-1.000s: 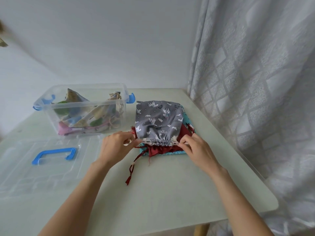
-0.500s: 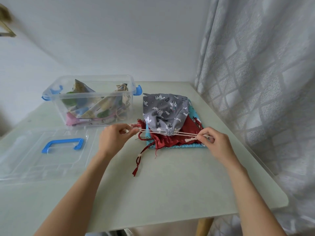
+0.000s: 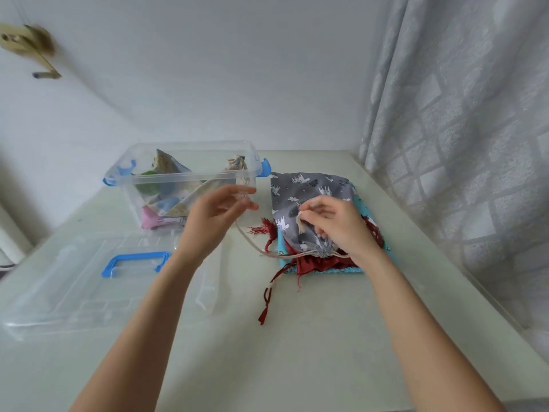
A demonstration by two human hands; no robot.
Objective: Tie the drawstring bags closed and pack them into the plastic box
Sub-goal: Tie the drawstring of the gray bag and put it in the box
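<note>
A grey drawstring bag (image 3: pixel 309 197) with white animal prints lies on top of a red bag (image 3: pixel 320 263) and a turquoise bag (image 3: pixel 361 208) at the right of the table. Its mouth is gathered tight near my right wrist. My left hand (image 3: pixel 217 215) is raised and pinches the cream drawstring (image 3: pixel 252 243), which runs slack down to the gathered mouth. My right hand (image 3: pixel 332 224) hovers over the grey bag and pinches the other cord end. The clear plastic box (image 3: pixel 166 176) with blue latches stands at the left back, with several bags inside.
The box's clear lid (image 3: pixel 89 286) with a blue handle lies flat at the front left. A red cord with a tassel (image 3: pixel 267 295) trails toward me from the red bag. A patterned curtain (image 3: pixel 460 144) hangs along the table's right edge. A white wall stands behind.
The cords were pulled taut sideways and the grey bag's mouth closed. Both hands have since come inward and upward, and the cord in my left hand now hangs slack.
</note>
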